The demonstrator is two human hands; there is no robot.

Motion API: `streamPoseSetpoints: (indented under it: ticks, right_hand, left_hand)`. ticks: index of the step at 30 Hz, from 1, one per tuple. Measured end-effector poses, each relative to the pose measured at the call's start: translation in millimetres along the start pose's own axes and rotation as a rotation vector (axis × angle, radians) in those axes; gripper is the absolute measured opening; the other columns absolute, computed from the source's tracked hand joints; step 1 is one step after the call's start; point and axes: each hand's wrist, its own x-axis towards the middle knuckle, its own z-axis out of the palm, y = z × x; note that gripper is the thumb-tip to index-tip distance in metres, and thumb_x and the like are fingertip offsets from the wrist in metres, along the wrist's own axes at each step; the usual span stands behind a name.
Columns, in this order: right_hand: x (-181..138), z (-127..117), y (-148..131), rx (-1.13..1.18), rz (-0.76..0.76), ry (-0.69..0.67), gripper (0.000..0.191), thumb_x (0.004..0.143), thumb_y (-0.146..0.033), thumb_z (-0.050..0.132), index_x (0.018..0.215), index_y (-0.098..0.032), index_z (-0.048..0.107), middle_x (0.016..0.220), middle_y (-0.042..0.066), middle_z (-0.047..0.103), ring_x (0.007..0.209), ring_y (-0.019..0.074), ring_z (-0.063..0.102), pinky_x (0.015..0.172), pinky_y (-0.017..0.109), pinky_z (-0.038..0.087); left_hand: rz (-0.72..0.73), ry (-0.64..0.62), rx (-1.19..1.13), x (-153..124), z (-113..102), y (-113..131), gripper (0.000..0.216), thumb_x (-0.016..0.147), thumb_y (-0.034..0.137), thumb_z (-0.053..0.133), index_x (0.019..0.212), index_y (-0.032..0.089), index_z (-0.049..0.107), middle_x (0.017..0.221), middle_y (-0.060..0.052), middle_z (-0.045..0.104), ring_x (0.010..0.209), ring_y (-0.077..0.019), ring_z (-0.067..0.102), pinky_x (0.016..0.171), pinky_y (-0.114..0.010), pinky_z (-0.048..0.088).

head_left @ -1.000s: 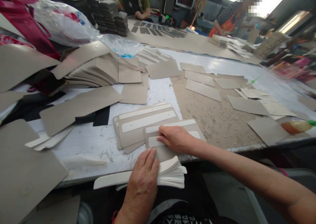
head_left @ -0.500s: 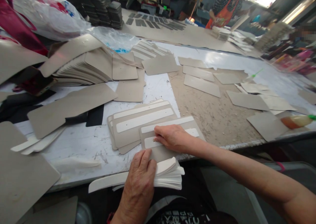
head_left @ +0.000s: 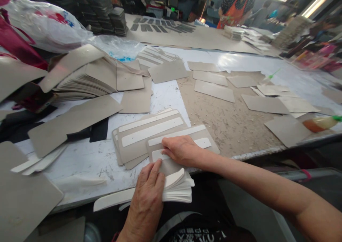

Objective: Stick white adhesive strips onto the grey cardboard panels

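Observation:
My left hand [head_left: 149,188] is closed around a bundle of long white strips [head_left: 179,190] at the table's front edge. Its index fingertip reaches up to the left end of a white strip [head_left: 203,143] lying on a grey-beige panel [head_left: 173,167]. Over the middle of that strip rests my right hand [head_left: 180,149], fingers curled and thumb pressed in; whatever is between them is hidden. A second white strip runs along the panel's upper edge. Just left lies a small stack of similar panels [head_left: 149,140], its top one bearing two white strips.
Loose beige panels [head_left: 213,90] are scattered to the right, near a glue bottle [head_left: 319,124] with a green cap. A fanned panel stack [head_left: 88,80] and a plastic bag [head_left: 53,25] stand at the left. Across the table is a person in an orange apron [head_left: 232,14].
The view has shifted slightly. My left index fingertip has moved up to the lower strip's left end. My right hand stays closed over the strip.

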Motion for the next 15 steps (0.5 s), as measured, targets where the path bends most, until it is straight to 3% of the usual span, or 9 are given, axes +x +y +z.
streamPoseSetpoints:
  ticks: [9, 15]
  right_hand:
    - [-2, 4, 1, 0.024, -0.001, 0.014, 0.019, 0.089, -0.033, 0.042, 0.092, -0.02, 0.055, 0.084, 0.006, 0.068, 0.073, 0.0197, 0.062, 0.057, 0.026, 0.036]
    - [-4, 0, -4, -0.041, 0.051, 0.066, 0.023, 0.087, -0.032, 0.046, 0.095, -0.013, 0.055, 0.086, 0.01, 0.067, 0.074, 0.0239, 0.062, 0.056, 0.03, 0.041]
  left_hand:
    - [0.025, -0.036, 0.054, 9, -7, 1, 0.032, 0.068, -0.003, 0.034, 0.086, 0.013, 0.056, 0.129, -0.013, 0.049, 0.114, -0.0279, 0.043, 0.093, -0.044, 0.045]
    - [0.187, -0.107, 0.206, 19, -16, -9, 0.045, 0.061, -0.004, 0.036, 0.097, 0.014, 0.055, 0.126, -0.014, 0.054, 0.107, -0.0267, 0.052, 0.085, -0.04, 0.051]
